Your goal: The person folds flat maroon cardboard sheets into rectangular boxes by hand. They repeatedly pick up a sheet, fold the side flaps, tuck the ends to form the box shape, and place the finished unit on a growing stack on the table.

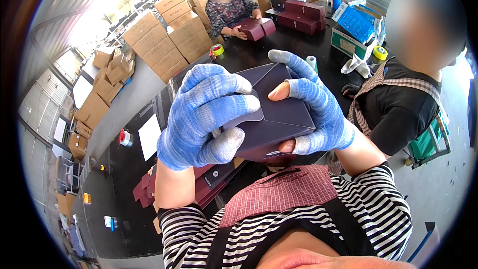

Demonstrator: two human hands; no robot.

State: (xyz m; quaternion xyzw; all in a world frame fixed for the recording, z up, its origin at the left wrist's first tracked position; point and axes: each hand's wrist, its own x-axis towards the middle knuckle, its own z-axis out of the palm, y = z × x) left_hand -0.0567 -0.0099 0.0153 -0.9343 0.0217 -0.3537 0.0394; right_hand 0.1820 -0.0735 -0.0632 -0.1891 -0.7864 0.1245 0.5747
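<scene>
Between my gloved hands I hold a dark purple cardboard box, raised above the black table, with its folded end flaps facing up. My left hand, in a blue knit glove with pale fingertips, is closed on the box's left side, fingers bent over a flap. My right hand, in a similar glove with bare fingertips on some fingers, grips the right side, thumb on the upper face. Below the box, flat maroon box blanks lie stacked on the table, partly hidden by my hands and body.
On the black table are a white sheet, tape rolls and maroon boxes. Across it a person handles a maroon box. Another person is close on my right, near a green carton. Brown cartons are stacked beyond.
</scene>
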